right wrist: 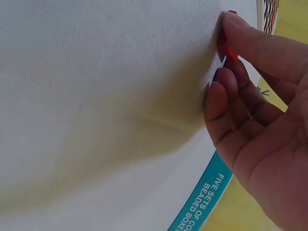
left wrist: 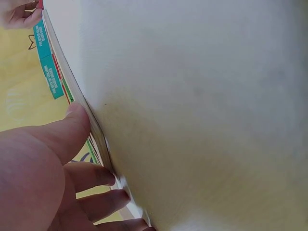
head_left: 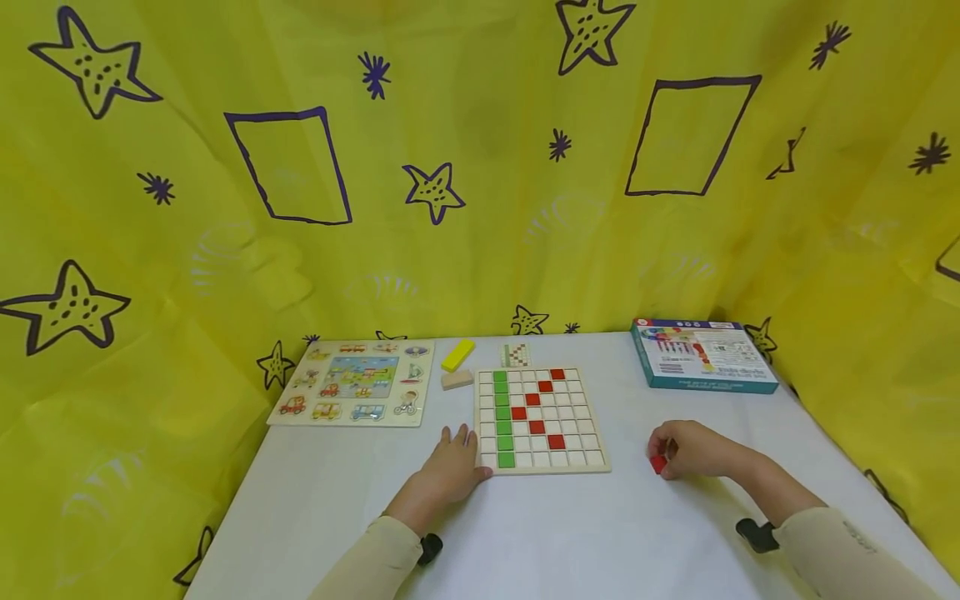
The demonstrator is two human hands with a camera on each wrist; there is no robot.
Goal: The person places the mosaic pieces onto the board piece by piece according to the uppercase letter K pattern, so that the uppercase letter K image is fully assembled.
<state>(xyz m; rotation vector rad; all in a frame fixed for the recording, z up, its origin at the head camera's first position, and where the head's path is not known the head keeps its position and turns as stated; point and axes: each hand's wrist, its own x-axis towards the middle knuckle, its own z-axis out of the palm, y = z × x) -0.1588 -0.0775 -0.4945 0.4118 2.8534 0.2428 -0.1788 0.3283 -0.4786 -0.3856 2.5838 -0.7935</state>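
A square wooden grid board (head_left: 543,471) lies on the white table, its cells holding a column of green tiles (head_left: 503,427) on the left and slanting lines of red tiles (head_left: 533,400). My left hand (head_left: 450,467) rests at the board's near left corner. Its thumb touches the front edge, while the outstretched fingers lie along the left side. To the right of the board, my right hand (head_left: 697,450) pinches a small red block (head_left: 658,464) between thumb and fingers, at the tabletop. In the right wrist view the fingertips partly cover this red block (right wrist: 230,51).
Behind the board lies a small pattern card (head_left: 516,355). A yellow block (head_left: 457,355) and a plain wooden block (head_left: 457,380) sit to its left, near a vehicle picture puzzle (head_left: 411,367). At the back right lies a teal-edged box (head_left: 705,358). Yellow curtain (head_left: 487,267) surrounds the table.
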